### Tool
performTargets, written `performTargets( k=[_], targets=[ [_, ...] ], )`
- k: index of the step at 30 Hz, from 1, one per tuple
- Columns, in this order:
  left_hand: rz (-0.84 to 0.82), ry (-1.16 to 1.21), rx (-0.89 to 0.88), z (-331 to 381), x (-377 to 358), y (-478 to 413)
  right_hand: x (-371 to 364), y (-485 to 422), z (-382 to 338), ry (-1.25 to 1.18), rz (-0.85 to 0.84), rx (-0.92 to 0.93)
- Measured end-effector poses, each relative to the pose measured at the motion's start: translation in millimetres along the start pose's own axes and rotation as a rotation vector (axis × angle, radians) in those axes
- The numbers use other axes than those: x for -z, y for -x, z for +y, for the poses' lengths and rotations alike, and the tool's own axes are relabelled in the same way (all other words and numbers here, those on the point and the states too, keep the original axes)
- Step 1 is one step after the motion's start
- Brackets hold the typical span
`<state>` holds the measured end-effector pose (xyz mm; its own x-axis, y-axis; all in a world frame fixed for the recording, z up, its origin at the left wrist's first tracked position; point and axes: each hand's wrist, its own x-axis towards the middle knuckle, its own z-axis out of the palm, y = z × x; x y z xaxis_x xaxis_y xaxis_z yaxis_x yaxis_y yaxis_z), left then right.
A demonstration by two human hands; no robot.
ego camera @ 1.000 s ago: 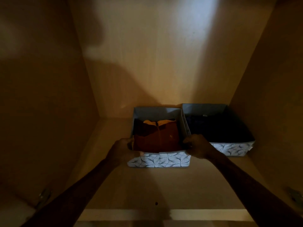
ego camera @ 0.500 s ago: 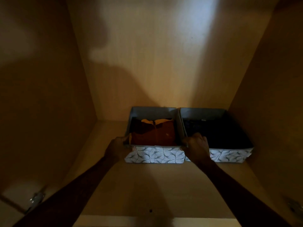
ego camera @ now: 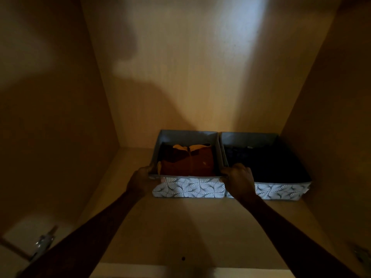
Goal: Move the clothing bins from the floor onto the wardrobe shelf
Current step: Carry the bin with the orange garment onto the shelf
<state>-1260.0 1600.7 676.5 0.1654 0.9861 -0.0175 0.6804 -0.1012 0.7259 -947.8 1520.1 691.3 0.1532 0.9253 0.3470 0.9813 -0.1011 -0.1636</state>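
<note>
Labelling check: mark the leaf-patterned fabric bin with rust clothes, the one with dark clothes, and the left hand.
Leaf-patterned rust-clothes bin [ego camera: 188, 187]: head view, front panel.
Dark-clothes bin [ego camera: 281, 191]: head view, front panel.
Left hand [ego camera: 140, 180]: head view, back of hand.

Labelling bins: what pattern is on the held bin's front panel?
Pale front panel with dark fan-like leaf line print, best in the head view.

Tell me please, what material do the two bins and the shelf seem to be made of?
Left bin and right bin: probably fabric over stiff board, matte, with a printed leaf pattern and soft, slightly bent rims. Shelf: seemingly wood-look laminate board, smooth, pale, with a faint grain.
</note>
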Motion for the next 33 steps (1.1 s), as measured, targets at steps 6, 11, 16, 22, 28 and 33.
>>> performTargets(
  k=[6,11,16,22,28,33],
  targets=[
    [0.0,0.005,0.04,-1,-3,8,-5,4,3,-0.044,-0.017,-0.01],
    [0.146,0.227,0.04,8,-12,40,-1,25,-11,-0.227,0.116,-0.015],
    [0.243,0.424,0.06,-14,-19,94,-4,73,-52,-0.676,0.12,-0.04],
    [0.264,0.59,0.155,-53,-25,177,-31,133,-97,-0.952,-0.187,-0.198],
    [0.351,0.452,0.319,-86,-43,273,-53,175,-134,-1.011,-0.447,0.031],
    [0.544,0.458,0.529,-89,-57,361,-59,205,-163,-1.018,-0.772,0.22]
  ],
)
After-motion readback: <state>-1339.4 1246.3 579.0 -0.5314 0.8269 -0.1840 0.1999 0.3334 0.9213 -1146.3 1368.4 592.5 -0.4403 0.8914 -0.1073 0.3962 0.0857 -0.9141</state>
